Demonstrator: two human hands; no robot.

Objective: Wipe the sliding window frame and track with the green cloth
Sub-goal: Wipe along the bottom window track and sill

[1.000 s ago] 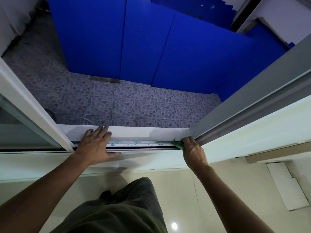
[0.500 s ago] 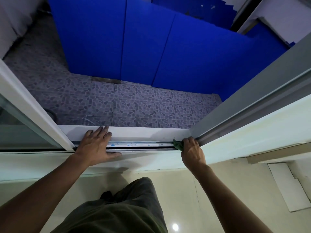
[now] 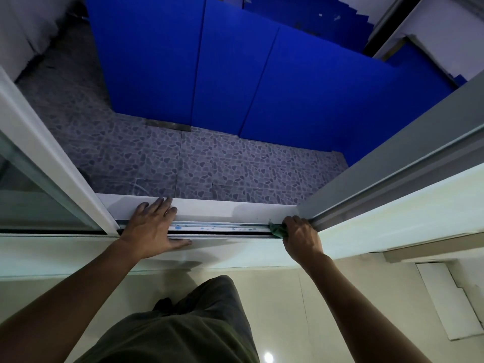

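The window track point(image 3: 222, 228) runs left to right along the bottom of the open sliding window, with blue and dark specks on it. My right hand point(image 3: 301, 238) grips the green cloth point(image 3: 278, 230) at the track's right end, beside the grey frame upright point(image 3: 379, 166). Only a small bunch of cloth shows past my fingers. My left hand point(image 3: 152, 229) rests flat across the track near its left end, fingers straight on the white outer sill point(image 3: 230, 209).
The white sliding sash point(image 3: 52, 163) with its glass pane stands at the left. Outside lie a pebble-pattern tiled floor point(image 3: 222, 166) and blue panels point(image 3: 209, 61). Below the sill are a cream wall and my knee in dark trousers point(image 3: 199, 310).
My right hand with the cloth has shifted very slightly left along the track's right end. The left hand has stayed in place.
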